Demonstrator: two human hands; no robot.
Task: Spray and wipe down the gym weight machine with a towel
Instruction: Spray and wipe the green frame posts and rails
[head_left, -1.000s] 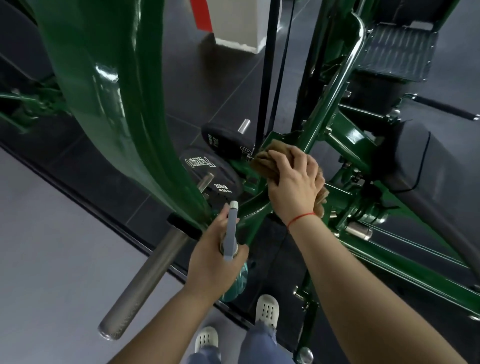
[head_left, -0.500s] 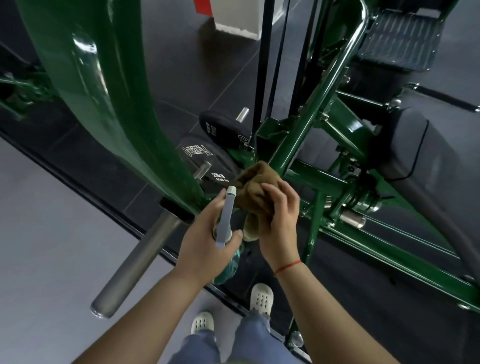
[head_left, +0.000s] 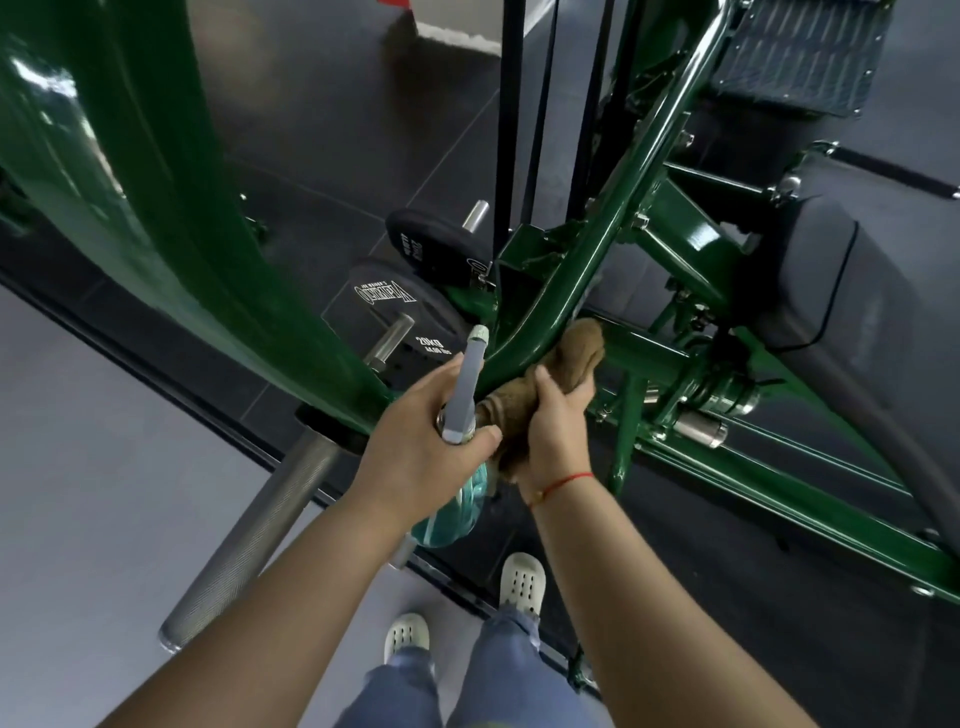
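The dark green weight machine frame (head_left: 171, 218) fills the view, with a thinner green tube (head_left: 618, 218) running down from the upper right to a bend at the centre. My right hand (head_left: 558, 421) grips a bunched brown towel (head_left: 574, 358) and presses it against the lower bend of that tube. My left hand (head_left: 431, 441) holds a spray bottle (head_left: 457, 509) with teal liquid, its grey spray head (head_left: 467, 384) pointing up toward the tube.
Black 20 kg weight plates (head_left: 400, 317) hang on a peg behind the bottle. A knurled steel sleeve (head_left: 249, 540) juts out lower left. A dark padded seat (head_left: 852, 291) lies at right, a ribbed footplate (head_left: 800, 47) at top right. My feet (head_left: 522, 582) stand on the dark floor.
My right hand slid the towel down the green tube toward me, then back up a little along the bend. The left hand with the bottle kept roughly the same place.
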